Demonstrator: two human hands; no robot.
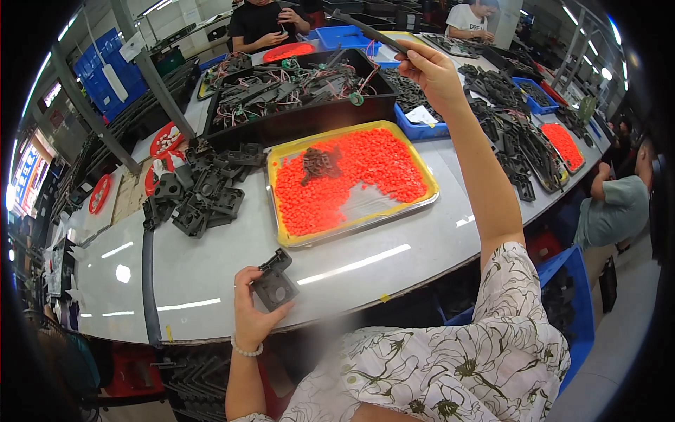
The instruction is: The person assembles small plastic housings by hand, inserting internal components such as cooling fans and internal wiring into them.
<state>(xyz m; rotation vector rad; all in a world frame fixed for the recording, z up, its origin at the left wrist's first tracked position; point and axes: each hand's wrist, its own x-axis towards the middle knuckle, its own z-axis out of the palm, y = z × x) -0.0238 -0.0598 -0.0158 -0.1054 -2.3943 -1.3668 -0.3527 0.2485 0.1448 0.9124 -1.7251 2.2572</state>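
Observation:
My left hand (254, 309) is closed around the edge of a dark grey plastic housing (275, 287), just above the table's front edge. The housing is boxy, with a round feature inside and a narrower arm at its top. My right hand (430, 74) is raised and reaches far forward, pinching one end of a long, thin dark plastic strip (369, 32). That strip slants up to the left over a black bin (302, 128) heaped with dark parts and wires. A green round piece (356, 99) on pinkish wires hangs at the bin's right edge; whether it joins the strip I cannot tell.
A yellow-rimmed tray (432, 188) of small orange-red pieces sits mid-table, some dark bits on top. Left of it lies a pile of grey housings (204, 190). Blue bins (422, 129) and dark parts (503, 141) fill the right. Two people work across the table.

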